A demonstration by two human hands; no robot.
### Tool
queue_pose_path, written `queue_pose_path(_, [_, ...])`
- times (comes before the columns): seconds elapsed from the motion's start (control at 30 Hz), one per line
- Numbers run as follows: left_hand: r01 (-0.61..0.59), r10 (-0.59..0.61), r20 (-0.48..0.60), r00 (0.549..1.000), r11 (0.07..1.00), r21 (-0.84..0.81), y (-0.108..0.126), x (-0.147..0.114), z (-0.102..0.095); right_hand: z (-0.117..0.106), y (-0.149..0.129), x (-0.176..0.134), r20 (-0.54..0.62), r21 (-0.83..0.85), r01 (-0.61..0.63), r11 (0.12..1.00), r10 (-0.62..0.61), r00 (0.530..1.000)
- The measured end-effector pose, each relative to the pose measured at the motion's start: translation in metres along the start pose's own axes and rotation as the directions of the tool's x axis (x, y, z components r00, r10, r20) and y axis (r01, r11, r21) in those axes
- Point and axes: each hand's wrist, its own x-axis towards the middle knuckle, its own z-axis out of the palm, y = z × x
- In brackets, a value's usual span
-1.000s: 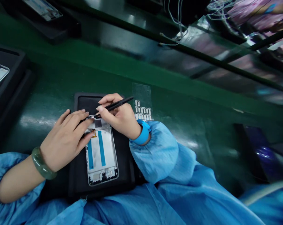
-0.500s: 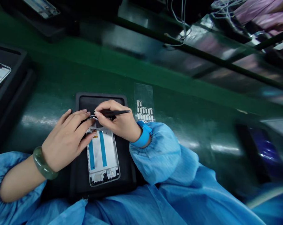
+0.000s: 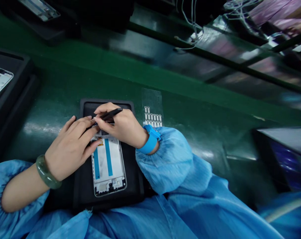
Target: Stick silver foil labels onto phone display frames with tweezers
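Observation:
An opened phone frame (image 3: 115, 166), silver inside with two blue strips, lies on a black tray (image 3: 132, 192). My left hand (image 3: 70, 146) rests over the frame's upper left end, fingers stretched out and thumb apart, touching it. My right hand (image 3: 120, 124) pinches a slim black pen-like tool (image 3: 113, 113) above the top of the frame. The tool's tip is hidden between the two hands, so I cannot tell what it touches. An orange flex cable (image 3: 100, 142) shows near my left thumb.
Right of the tray lies a clear sheet with rows of small white parts (image 3: 152, 118). Other black trays (image 3: 23, 66) with phone frames stand at the left and upper left. White cables (image 3: 194, 30) hang at the back. A dark box-like object (image 3: 282, 159) sits at right.
My right hand has shifted slightly left and up, and the black tool has tilted, its rear end now higher and closer to the hand. My left hand has barely moved.

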Motion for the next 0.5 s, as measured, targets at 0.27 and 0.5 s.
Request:
queue_pose_path(0.27, [0.007,-0.007,0.005,1.000,1.000,0.009,-0.0006,0.0000,-0.0003,-0.0007,0.0045,-0.0013,-0.055,0.110,-0.094,0.989,0.101,0.993])
queue_pose_path(0.5, [0.012,-0.012,0.023,1.000,1.000,0.016,-0.0002,-0.0003,-0.0001,0.0012,0.0031,-0.0017,-0.073,0.076,-0.064,0.995,0.070,0.995])
